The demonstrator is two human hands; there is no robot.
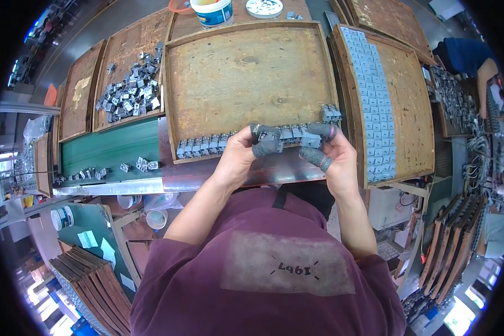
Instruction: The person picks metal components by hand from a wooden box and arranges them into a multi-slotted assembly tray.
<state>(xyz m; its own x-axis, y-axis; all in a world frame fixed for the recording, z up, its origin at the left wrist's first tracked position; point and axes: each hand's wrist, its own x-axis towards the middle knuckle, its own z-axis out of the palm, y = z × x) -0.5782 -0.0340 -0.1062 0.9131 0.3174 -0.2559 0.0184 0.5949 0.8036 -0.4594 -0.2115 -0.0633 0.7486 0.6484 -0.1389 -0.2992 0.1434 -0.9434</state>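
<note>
Bright, even light; fisheye bending, dark corners.

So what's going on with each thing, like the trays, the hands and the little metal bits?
Left hand: gripping a small grey part, fingertips capped.
Right hand: pinching the same row of parts.
Middle tray: mostly bare, one row along its near edge.
Right tray: partly filled with neat rows.
Left tray: holds a loose heap.
White tub: upright.

Dull grey metal parts [207,145] line the near edge of a worn, stained, matt wooden tray [246,67], the fingers [318,157] wear rough grey cloth cots, and a smooth green belt [109,148] lies left of it.
</note>
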